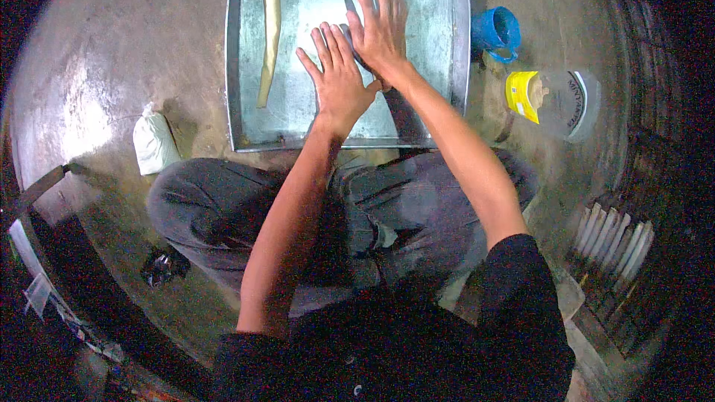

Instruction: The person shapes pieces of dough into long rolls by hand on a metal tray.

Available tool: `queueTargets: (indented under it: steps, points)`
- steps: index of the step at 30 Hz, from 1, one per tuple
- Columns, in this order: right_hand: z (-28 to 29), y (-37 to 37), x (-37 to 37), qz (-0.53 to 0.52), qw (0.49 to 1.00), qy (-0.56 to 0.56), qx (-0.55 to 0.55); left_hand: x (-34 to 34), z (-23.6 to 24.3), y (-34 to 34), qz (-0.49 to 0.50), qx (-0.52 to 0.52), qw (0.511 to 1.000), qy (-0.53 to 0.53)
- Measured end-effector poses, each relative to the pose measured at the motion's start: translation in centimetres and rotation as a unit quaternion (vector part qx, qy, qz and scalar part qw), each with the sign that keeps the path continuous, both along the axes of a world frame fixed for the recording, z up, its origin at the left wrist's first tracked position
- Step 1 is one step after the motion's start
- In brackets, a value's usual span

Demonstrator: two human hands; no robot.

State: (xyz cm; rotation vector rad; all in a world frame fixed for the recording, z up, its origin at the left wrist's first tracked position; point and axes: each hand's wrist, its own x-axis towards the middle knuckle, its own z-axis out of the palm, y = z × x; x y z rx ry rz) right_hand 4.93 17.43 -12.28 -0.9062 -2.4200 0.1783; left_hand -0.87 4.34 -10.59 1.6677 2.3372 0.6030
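Metal tray (439,37) beneath left hand (339,89), right hand (378,41), pale strip (272,33).

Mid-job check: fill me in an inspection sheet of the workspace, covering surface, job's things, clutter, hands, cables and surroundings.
Surface: shallow metal tray with raised rim, on a bare floor.
Job's things: long pale roll lying lengthwise along the tray's left side.
Clutter: blue mug and clear container with yellow label, right of the tray; white bag left; black plastic bag lower left.
Hands: left hand and right hand over the tray, fingers extended; contact beneath unclear.
Cables: nothing seen.
Surroundings: row of pale strips at right; picture edges dark.
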Motion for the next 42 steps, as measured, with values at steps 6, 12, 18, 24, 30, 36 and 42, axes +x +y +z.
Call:
queueTargets:
  steps: [6, 12, 18, 24, 30, 36, 42]
  points:
    - [1.7, 2.9, -2.4, -0.029, 0.999, -0.017, 0.038, 0.3, 0.3, 0.0, 0.014, 0.014, 0.999, -0.028]
    - [1.9, 3.7, -3.2, -0.025, 0.999, -0.002, 0.03, 0.2, 0.3, 0.1, 0.006, -0.011, 1.0, -0.01]
    - [0.4, 5.7, -2.2, -0.027, 0.996, 0.033, 0.078, 0.2, 0.1, 0.1, 0.0, -0.008, 1.0, -0.008]
    - [1.9, 5.3, -4.3, -0.025, 0.996, 0.05, 0.066, 0.2, 0.4, 0.1, 0.013, -0.007, 1.0, 0.0]
    - [0.1, 9.3, -2.4, -0.111, 0.991, 0.074, 0.018, 1.1, 0.3, 0.9, -0.013, 0.024, 0.999, -0.026]
    - [2.1, 3.8, -4.0, 0.072, 0.991, -0.013, 0.113, -0.2, -1.0, -0.1, 0.016, 0.026, 1.0, 0.001]
    - [2.7, 4.6, -4.9, 0.015, 0.995, 0.076, 0.056, 0.2, -0.6, -0.1, 0.008, 0.018, 1.0, 0.004]
